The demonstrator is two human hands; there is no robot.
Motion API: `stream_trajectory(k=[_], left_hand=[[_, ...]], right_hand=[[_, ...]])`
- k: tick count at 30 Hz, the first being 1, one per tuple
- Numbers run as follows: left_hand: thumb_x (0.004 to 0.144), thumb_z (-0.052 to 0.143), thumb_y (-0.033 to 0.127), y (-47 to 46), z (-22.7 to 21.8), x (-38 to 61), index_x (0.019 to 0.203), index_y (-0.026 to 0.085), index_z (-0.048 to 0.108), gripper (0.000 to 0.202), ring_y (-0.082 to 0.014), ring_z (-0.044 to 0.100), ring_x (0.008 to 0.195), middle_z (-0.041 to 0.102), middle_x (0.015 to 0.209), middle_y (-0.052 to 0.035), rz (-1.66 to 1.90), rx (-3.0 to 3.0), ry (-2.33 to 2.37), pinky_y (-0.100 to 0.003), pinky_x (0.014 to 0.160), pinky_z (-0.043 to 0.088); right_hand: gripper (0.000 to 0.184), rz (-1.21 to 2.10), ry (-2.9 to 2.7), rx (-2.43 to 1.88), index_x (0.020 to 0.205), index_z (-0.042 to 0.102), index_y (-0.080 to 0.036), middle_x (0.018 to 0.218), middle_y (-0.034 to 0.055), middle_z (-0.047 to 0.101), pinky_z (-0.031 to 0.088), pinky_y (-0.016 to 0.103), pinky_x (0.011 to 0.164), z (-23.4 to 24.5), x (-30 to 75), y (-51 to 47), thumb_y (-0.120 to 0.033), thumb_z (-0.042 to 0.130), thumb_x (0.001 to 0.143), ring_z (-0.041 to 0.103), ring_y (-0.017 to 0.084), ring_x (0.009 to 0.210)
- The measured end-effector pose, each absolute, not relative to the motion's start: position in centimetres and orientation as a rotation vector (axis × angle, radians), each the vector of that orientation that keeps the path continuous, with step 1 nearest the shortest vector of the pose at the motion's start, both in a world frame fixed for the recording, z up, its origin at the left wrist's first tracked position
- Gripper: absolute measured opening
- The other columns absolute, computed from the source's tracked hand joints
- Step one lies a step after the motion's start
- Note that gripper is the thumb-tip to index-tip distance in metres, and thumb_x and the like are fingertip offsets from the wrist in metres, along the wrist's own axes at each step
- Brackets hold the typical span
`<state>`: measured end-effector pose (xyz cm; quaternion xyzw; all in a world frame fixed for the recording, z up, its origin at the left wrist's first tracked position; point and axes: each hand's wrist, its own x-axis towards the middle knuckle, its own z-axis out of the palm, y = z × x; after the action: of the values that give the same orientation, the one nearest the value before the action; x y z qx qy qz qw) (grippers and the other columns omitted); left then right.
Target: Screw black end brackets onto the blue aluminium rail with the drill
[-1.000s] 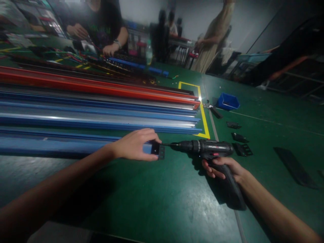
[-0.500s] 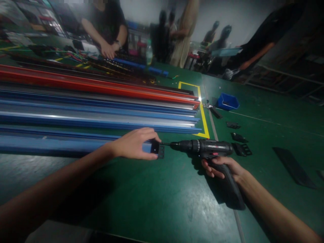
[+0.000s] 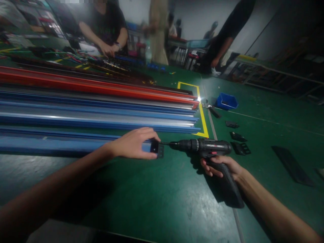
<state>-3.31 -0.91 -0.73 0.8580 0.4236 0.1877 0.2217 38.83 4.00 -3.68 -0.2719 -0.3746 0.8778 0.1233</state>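
My right hand grips a black cordless drill by its handle, and the drill points left. Its bit meets the black end cap at the end of the nearest blue metal profile. My left hand is wrapped around that end of the profile, thumb and fingers on either side of it close to the cap. Whether the bit sits on a screw is too small to tell. Behind my left hand lie more blue profiles and a red profile, side by side.
Several black end caps and a flat black strip lie on the green table to the right. Beyond them stands a blue bin, near a dark-handled tool. Across the table a person works with both hands.
My hands, the drill and the profile stay almost in place; the view shifts slightly. In the background, people in dark and beige clothing have moved left.
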Motion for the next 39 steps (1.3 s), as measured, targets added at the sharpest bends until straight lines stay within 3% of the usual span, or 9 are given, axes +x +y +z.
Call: stream_trajectory(k=[9, 18, 25, 39], left_hand=[[0.088, 0.074, 0.057, -0.9, -0.6, -3.4, 0.125, 0.024, 0.066, 0.05, -0.0256, 0.064, 0.109, 0.067, 0.118, -0.0062, 0.508, 2.365, 1.165, -0.038, 0.094, 0.048], [0.091, 0.072, 0.056, -0.9, -0.3, -3.2, 0.126, 0.024, 0.063, 0.048, -0.0251, 0.063, 0.112, 0.065, 0.12, -0.0062, 0.447, 2.348, 1.173, -0.037, 0.095, 0.048], [0.09, 0.072, 0.056, -0.8, -0.6, -3.4, 0.126, 0.025, 0.064, 0.048, -0.0248, 0.063, 0.11, 0.065, 0.119, -0.0057, 0.47, 2.358, 1.159, -0.036, 0.094, 0.048], [0.09, 0.071, 0.056, -0.7, -0.7, -3.3, 0.126, 0.025, 0.062, 0.048, -0.025, 0.063, 0.11, 0.065, 0.119, -0.006, 0.448, 2.362, 1.155, -0.036, 0.094, 0.047]], right_hand=[[0.037, 2.484, -1.225, -0.651, 0.107, 0.075, -0.002, 0.07, 0.0052, 0.069, 0.057, 0.031, 0.081, -3.1, 37.9, 3.6, -0.037, 0.068, 0.096, 0.062, 0.012, 0.058], [0.048, 2.363, -1.449, -0.614, 0.107, 0.076, -0.003, 0.075, 0.01, 0.072, 0.057, 0.042, 0.091, -2.9, 38.1, 3.0, -0.049, 0.065, 0.096, 0.069, 0.021, 0.071], [0.04, 2.266, -1.392, -0.713, 0.113, 0.076, -0.005, 0.093, 0.0151, 0.077, 0.06, 0.038, 0.082, -2.4, 38.2, 2.3, -0.036, 0.074, 0.089, 0.074, 0.024, 0.079], [0.042, 2.293, -1.347, -0.697, 0.111, 0.078, -0.005, 0.095, 0.0156, 0.078, 0.06, 0.033, 0.072, -2.9, 38.4, 2.6, -0.04, 0.076, 0.089, 0.074, 0.022, 0.074]])
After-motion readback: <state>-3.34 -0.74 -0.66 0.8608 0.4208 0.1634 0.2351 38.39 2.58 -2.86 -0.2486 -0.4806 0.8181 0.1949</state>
